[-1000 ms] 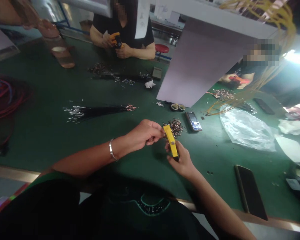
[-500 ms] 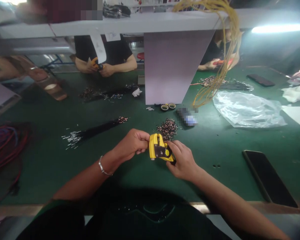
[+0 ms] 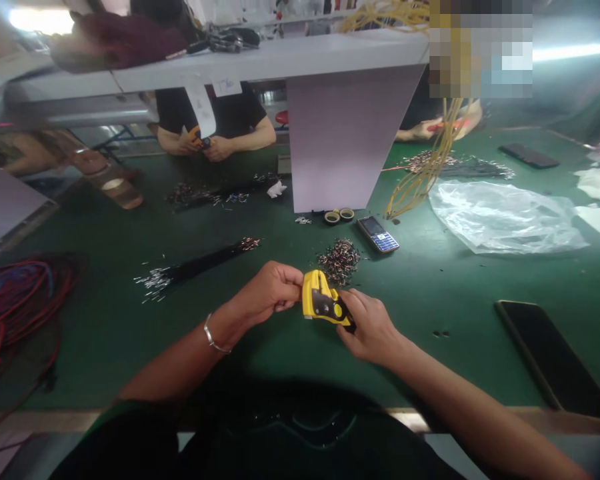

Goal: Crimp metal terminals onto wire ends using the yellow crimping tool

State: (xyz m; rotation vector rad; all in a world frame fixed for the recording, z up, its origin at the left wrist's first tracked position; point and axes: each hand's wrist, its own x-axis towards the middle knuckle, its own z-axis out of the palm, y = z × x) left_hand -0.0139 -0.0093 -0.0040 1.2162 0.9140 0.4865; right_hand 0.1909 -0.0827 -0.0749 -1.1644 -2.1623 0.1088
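My right hand [image 3: 370,325] is wrapped round the handles of a yellow and black hand tool [image 3: 321,298]. Fingers pinched, my left hand [image 3: 275,290] is at the tool's head on its left side; what it pinches is too small to make out. Just beyond the tool lies a pile of short dark pieces with coppery ends [image 3: 339,260]. To the left, a bundle of black wires [image 3: 200,260] rests on the green table [image 3: 180,347], with silvery ends at the left and coppery ends at the right.
Red and blue cables [image 3: 20,313] lie at the left. A keypad phone [image 3: 377,235], tape rolls [image 3: 339,216], a plastic bag [image 3: 505,217] and a large phone [image 3: 555,353] are on the table. Yellow wires [image 3: 420,173] hang from the shelf [image 3: 280,60]. People work across the table.
The view has shifted slightly, so most things appear a little further right. The tool looks slightly more tilted, with both hands still at it.
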